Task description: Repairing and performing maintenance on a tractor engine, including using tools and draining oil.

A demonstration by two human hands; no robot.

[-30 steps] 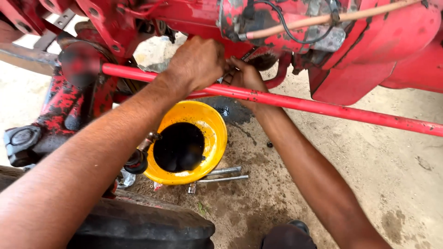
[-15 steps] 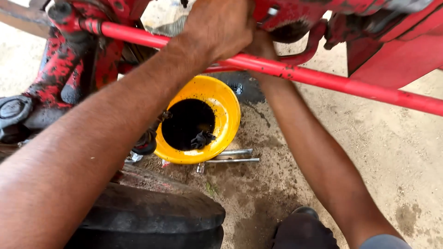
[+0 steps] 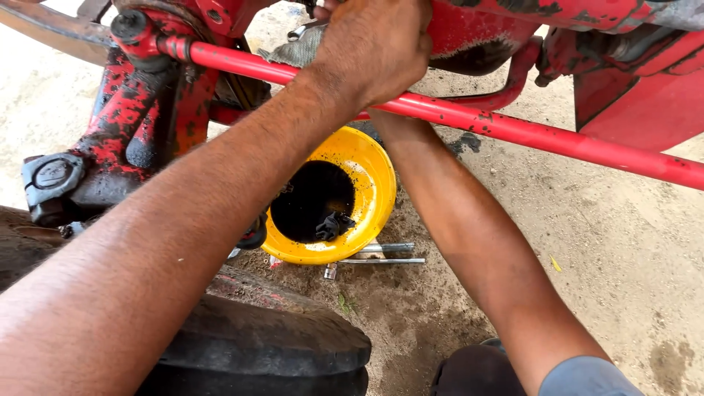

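At the top centre of the frame the left hand (image 3: 374, 48) is clenched, knuckles toward the camera, pressed against the underside of a red machine (image 3: 609, 44); what it grips cannot be told, since the fist covers it. The left forearm runs down from it to the lower left corner. The right hand is hidden behind the left fist, so whether it is clenched or released cannot be told; only its forearm (image 3: 477, 242) shows, coming up from the lower right, passing behind a red rod (image 3: 513, 128) and ending under the machine just beside the left hand. The rod crosses the frame from the upper left down to the right edge, in front of the right wrist and touching the heel of the left hand. At its upper left end it joins a chipped red and black hub (image 3: 139, 103), with a black cap (image 3: 53, 176) at the left edge. Below the hands, at the centre, a yellow pan (image 3: 374, 183) sits on sandy ground (image 3: 623, 257), filled with black oil in which a small black part (image 3: 334, 224) lies. Two metal tools (image 3: 389, 253) lie on the ground just below the pan's rim. A black tyre (image 3: 264, 345) fills the bottom of the frame, left of centre, under the left forearm.
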